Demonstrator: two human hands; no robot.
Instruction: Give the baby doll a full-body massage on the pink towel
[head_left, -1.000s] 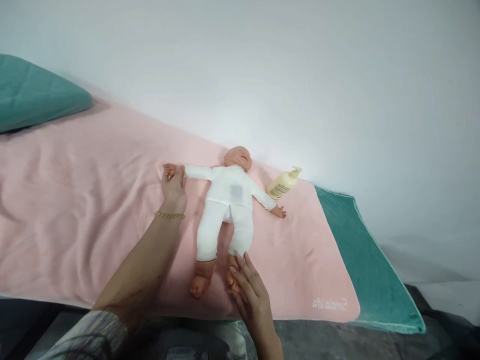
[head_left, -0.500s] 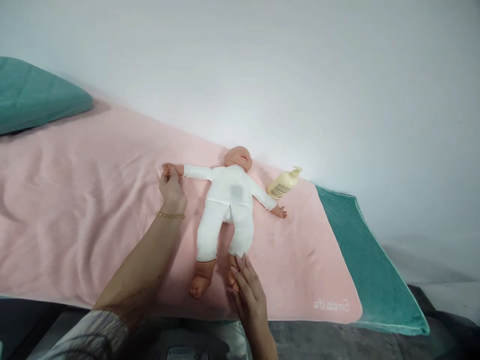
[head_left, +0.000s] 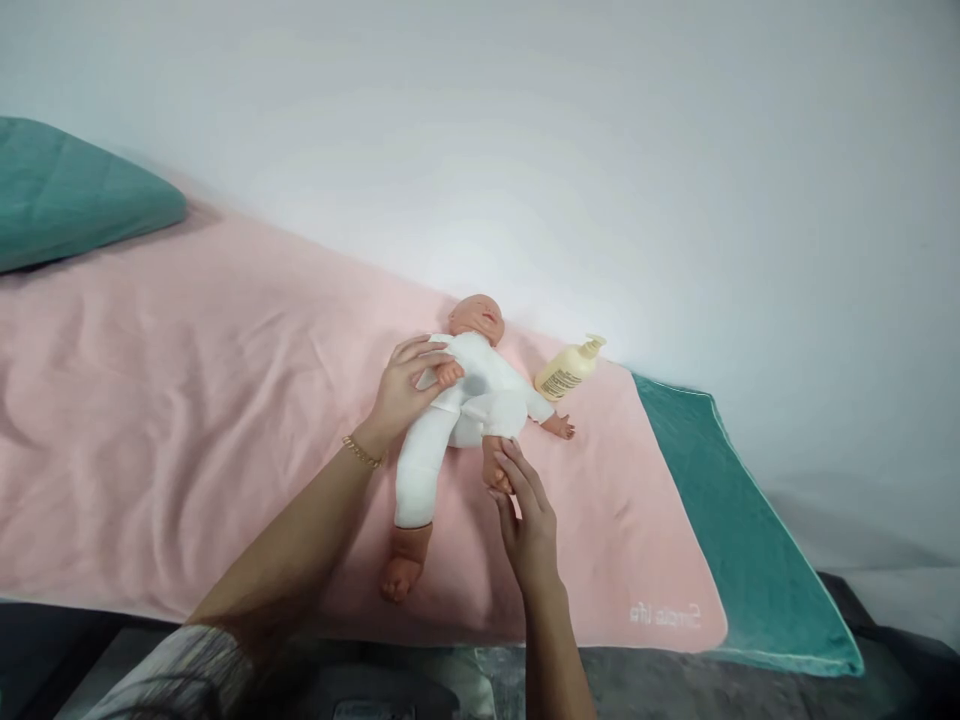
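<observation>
- Near edge: pink blanket [head_left: 600, 540] under the work, mirrored lettering by its corner; the doll's straight leg [head_left: 418, 480] lies towards you, foot bare, untouched.
- Your right hand [head_left: 534, 535]: partly closed, fingers and thumb about the doll's other foot [head_left: 495, 468], that knee bent up.
- Baby doll [head_left: 465, 432] on its back mid-blanket, white suit, head away from you.
- Your left hand [head_left: 401, 395]: half curled, thumb and fingers on the doll's small fist [head_left: 450, 374], held over its chest.
- Step, as I judge it: a cross-body fold, one arm and the opposite leg brought in. Next move calls for light, even pressure from both your hands, hips kept flat; a quick pull could roll the torso.
- Beyond: outstretched doll arm [head_left: 544, 412], close to the pump bottle [head_left: 568, 370], which leans.
- Farthest: pale wall [head_left: 600, 150].
</observation>
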